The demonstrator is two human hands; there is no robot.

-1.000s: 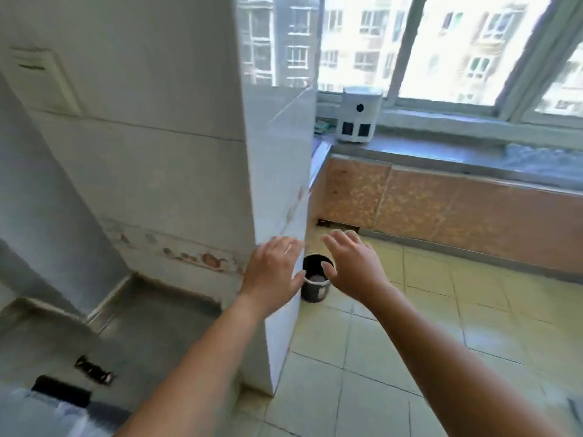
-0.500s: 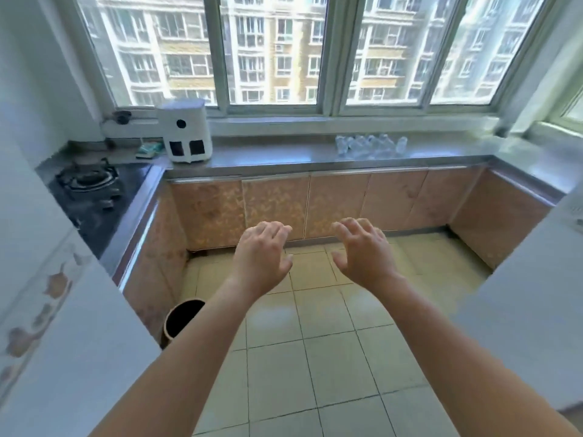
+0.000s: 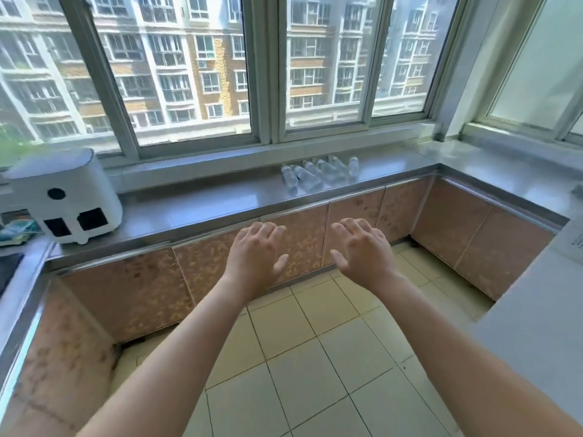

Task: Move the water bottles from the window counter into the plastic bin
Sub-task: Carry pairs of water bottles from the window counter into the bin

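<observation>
Several clear water bottles [image 3: 318,174] lie in a cluster on the steel window counter [image 3: 220,203], right of centre; one at the right end stands upright. My left hand [image 3: 257,255] and my right hand [image 3: 362,250] are stretched out in front of me, palms down, fingers apart and empty. Both hover over the floor, short of the counter and well below the bottles. No plastic bin is in view.
A white appliance [image 3: 64,197] stands on the counter at the left. The counter wraps around to the right under a side window [image 3: 504,171]. Brown cabinet doors [image 3: 126,291] line the walls. Yellow floor tiles [image 3: 299,373] lie between me and the counter.
The view has swung from the tiled wall corner to the window counter and come closer to it. The bottles now appear larger. Both hands stay open and held forward.
</observation>
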